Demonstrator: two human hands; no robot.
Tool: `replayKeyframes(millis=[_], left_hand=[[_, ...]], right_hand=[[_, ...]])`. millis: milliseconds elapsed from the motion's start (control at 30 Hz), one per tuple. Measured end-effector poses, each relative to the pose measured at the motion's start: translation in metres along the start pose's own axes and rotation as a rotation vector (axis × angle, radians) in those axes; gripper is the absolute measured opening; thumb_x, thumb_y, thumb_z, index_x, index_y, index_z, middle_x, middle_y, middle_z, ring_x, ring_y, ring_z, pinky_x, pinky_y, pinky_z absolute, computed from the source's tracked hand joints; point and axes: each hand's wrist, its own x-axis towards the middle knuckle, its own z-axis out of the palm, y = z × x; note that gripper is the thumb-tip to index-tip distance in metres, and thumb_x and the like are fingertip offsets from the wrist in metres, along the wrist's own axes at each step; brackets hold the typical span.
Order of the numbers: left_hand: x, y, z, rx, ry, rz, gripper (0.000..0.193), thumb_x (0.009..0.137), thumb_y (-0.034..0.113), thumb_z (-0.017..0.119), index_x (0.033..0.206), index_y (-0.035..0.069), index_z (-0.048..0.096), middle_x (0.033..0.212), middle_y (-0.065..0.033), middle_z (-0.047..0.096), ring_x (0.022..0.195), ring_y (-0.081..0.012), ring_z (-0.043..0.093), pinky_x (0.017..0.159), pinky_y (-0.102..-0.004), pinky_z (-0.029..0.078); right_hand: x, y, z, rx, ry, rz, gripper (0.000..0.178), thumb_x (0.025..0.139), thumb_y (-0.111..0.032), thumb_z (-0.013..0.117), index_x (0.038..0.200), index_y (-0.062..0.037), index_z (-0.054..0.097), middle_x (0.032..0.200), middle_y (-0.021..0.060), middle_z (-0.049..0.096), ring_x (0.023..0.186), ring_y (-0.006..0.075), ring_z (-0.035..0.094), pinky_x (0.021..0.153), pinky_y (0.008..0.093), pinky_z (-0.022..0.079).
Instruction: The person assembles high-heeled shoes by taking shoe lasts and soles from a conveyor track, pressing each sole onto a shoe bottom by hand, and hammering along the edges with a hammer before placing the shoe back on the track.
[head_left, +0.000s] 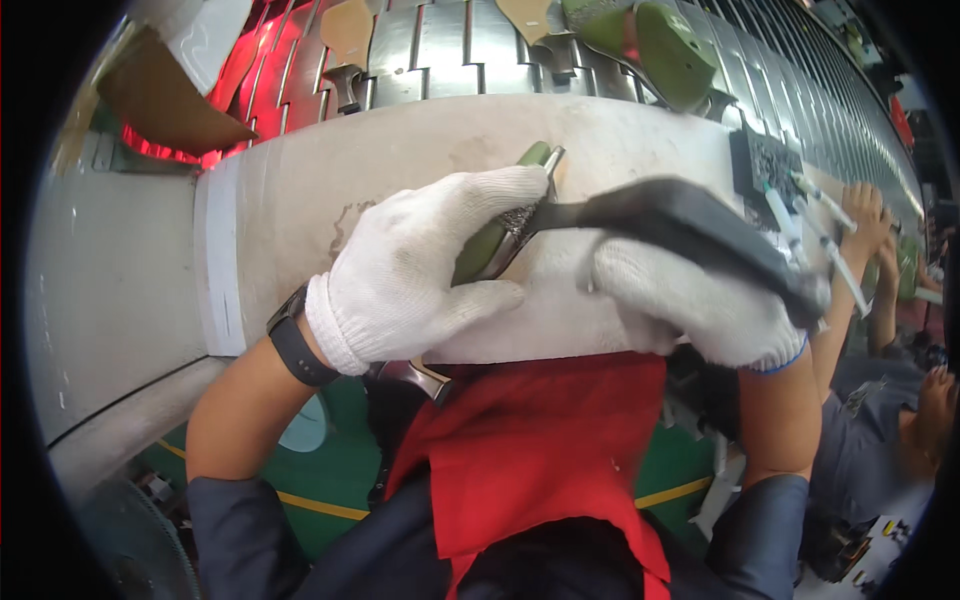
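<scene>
Over a bench [300,215], the left hand [405,260] clasps a green shoe form [482,250], the right hand [690,300] near it a dark tool [685,215].

Bright, cool light spreads across the pale bench [310,185], leaving only soft shadows near the gloved hands. Beyond it, I see metal slats [440,35] throwing back streaks of white glare, while a vivid red glow (rather like a darkroom lamp) colours those at upper left. The left hand [405,265] and the green shoe [480,252] are fairly sharp; the right hand [690,295] and its dark tool [680,225] are smeared by motion blur. Below, the green floor [335,460] looks dimmer. Far right, a co-worker [870,440] appears soft and shadowy. Straight edges bow toward a round, blacked-out rim.
</scene>
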Motion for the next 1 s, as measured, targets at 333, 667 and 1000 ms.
replayKeyframes(millis=[333, 667, 1000], left_hand=[[-0.002, 0.005, -0.005, 0.039, -0.072, -0.031, 0.087, 0.079, 0.010, 0.095, 0.154, -0.001, 0.053, 0.153, -0.0230, 0.063, 0.143, -0.0332, 0.063, 0.119, -0.0428, 0.050], [-0.006, 0.006, -0.013, 0.111, -0.119, -0.041, 0.091, 0.077, 0.016, 0.100, 0.153, -0.002, 0.053, 0.153, -0.0248, 0.062, 0.143, -0.0371, 0.062, 0.119, -0.0453, 0.050], [-0.007, 0.005, -0.017, 0.115, -0.069, -0.023, 0.093, 0.073, 0.009, 0.099, 0.153, -0.002, 0.054, 0.148, -0.0241, 0.066, 0.136, -0.0387, 0.068, 0.117, -0.0467, 0.052]], right_hand=[[0.002, 0.083, 0.063, 0.347, 0.432, -0.579, 0.047, 0.092, -0.010, 0.074, 0.136, 0.0041, 0.070, 0.096, 0.0044, 0.068, 0.077, 0.0080, 0.060, 0.069, 0.0255, 0.049], [0.044, 0.063, 0.104, 1.042, 0.429, -0.466, 0.058, 0.117, -0.040, 0.045, 0.141, 0.0101, 0.061, 0.132, 0.0245, 0.074, 0.125, 0.0343, 0.070, 0.117, 0.0483, 0.051], [0.044, 0.066, 0.041, -0.616, 0.534, -1.051, 0.033, 0.106, -0.012, 0.065, 0.134, 0.0029, 0.075, 0.110, 0.0194, 0.080, 0.106, 0.0287, 0.074, 0.089, 0.0373, 0.059]])
